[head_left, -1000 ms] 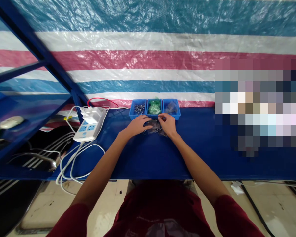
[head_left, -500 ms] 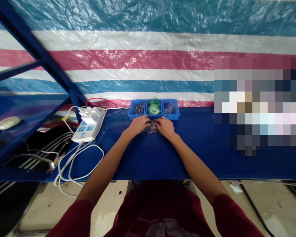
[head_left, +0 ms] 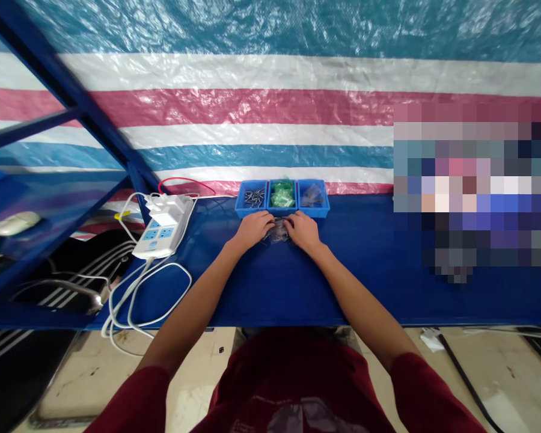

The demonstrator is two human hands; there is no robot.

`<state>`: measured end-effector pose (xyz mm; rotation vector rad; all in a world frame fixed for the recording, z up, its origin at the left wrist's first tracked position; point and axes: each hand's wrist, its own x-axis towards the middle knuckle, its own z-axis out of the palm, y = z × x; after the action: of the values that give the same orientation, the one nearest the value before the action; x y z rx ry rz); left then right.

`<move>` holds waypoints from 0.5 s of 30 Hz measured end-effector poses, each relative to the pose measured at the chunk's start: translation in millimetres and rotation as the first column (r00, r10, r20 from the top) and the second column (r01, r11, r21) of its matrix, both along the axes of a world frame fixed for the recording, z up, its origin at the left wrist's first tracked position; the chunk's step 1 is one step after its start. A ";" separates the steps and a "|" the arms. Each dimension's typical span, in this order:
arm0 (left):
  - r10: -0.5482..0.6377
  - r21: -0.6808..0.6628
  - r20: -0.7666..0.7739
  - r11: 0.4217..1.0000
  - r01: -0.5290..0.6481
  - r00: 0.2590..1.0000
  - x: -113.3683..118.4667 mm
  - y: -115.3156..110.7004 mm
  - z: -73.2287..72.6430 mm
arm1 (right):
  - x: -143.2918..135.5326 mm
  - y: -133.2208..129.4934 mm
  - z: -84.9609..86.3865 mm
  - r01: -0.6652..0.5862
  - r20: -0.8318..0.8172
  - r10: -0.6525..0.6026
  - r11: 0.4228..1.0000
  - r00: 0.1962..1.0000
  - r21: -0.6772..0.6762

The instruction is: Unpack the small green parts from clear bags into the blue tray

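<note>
My left hand (head_left: 255, 228) and my right hand (head_left: 303, 230) rest on the blue table, just in front of three joined bins. Between them lies a clear plastic bag (head_left: 278, 232) with thin dark pieces around it. The fingers of both hands are curled at the bag's upper edge; what they pinch is too small to make out. The left blue bin (head_left: 237, 205) holds dark metal screws or pins. Green plastic packets (head_left: 282, 196) fill the middle bin, and clear small bags (head_left: 312, 196) lie in the right one.
A white power strip (head_left: 157, 240) with plugged-in adapters and looped white cables (head_left: 187, 278) lies on the left of the table (head_left: 270, 294). Blue metal frame bars (head_left: 103, 141) rise at the left. A striped plastic sheet hangs behind. The right side is pixelated.
Both hands stay nearly in place over the bag, with slight finger movement. The whole view has shifted a little. Colours inside the pixelated area differ.
</note>
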<state>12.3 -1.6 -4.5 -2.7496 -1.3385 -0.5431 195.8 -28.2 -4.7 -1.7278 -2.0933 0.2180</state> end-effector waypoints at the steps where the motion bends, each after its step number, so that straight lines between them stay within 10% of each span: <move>1: -0.002 0.016 0.018 1.000 0.002 1.000 -0.4 -0.9 0.1 | 0.0 0.2 -0.6 0.005 -0.033 -0.004 1.000 0.999 0.016; 10: -0.026 0.105 0.165 0.994 0.008 0.986 2.1 -7.9 2.5 | 1.3 6.1 -9.7 -0.130 -0.391 0.213 0.965 0.896 0.227; 15: -0.006 0.022 0.496 1.000 -0.005 0.868 7.6 -10.8 2.8 | 0.3 7.6 -10.1 -0.110 -0.624 0.264 0.955 0.736 0.274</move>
<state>19.8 -12.5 -1.6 -2.6913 -1.3904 -1.3316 196.1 -20.6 -14.8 -1.0761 -1.6684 0.5467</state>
